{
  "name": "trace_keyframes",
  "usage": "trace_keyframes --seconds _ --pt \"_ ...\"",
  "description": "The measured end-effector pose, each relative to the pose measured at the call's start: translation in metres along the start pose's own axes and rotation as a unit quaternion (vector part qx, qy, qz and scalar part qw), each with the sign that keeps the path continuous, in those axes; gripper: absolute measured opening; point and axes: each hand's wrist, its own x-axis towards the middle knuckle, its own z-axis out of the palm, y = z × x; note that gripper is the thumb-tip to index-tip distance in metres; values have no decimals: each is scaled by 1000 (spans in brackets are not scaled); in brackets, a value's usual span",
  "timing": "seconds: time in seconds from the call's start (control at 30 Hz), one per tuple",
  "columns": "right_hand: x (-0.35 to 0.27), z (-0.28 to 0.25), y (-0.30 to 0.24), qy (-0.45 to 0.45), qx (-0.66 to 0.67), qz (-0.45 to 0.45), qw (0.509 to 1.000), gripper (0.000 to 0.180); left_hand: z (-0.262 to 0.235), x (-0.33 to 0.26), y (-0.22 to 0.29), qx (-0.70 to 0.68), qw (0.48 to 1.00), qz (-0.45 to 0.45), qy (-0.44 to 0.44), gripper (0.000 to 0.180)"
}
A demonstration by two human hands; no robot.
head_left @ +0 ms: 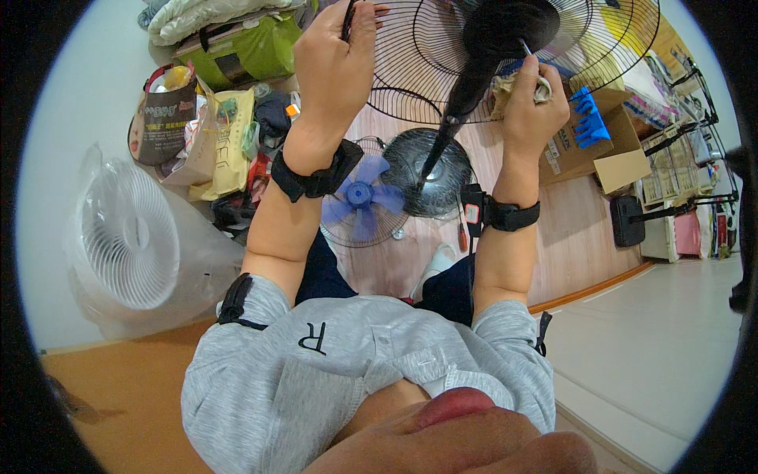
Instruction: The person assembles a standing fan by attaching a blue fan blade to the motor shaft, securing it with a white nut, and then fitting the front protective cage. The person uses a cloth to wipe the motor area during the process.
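A black standing fan is held up in front of me, its wire rear grille (418,71) facing me and its black motor housing (509,24) at the top. My left hand (335,55) grips the edge of the wire grille. My right hand (533,99) presses a crumpled beige cloth (505,87) against the grille just below the motor housing. The fan's black pole (454,118) runs down to a round black base (430,170) on the wooden floor.
A blue fan blade in a wire guard (363,201) lies on the floor beside the base. A white fan in a clear plastic bag (130,237) stands left. Bags and clutter (213,134) sit behind. A cardboard box (600,142) with blue parts is right.
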Motion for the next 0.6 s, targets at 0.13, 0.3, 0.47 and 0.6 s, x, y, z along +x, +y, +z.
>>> trace_keyframes --seconds 0.13,0.3,0.47,0.6 --pt "0 -1 2 -3 9 -6 1000 29 -1 -1 -1 -8 1000 2 -9 33" --pt "-1 -5 -2 -26 6 46 999 27 -3 -4 3 35 999 4 4 33" --pt "-4 -7 -15 48 -49 -43 997 21 -4 -9 -2 33 997 45 46 37" --pt "-3 -9 -17 25 -77 -56 995 22 -5 -15 -14 -65 994 56 61 40"
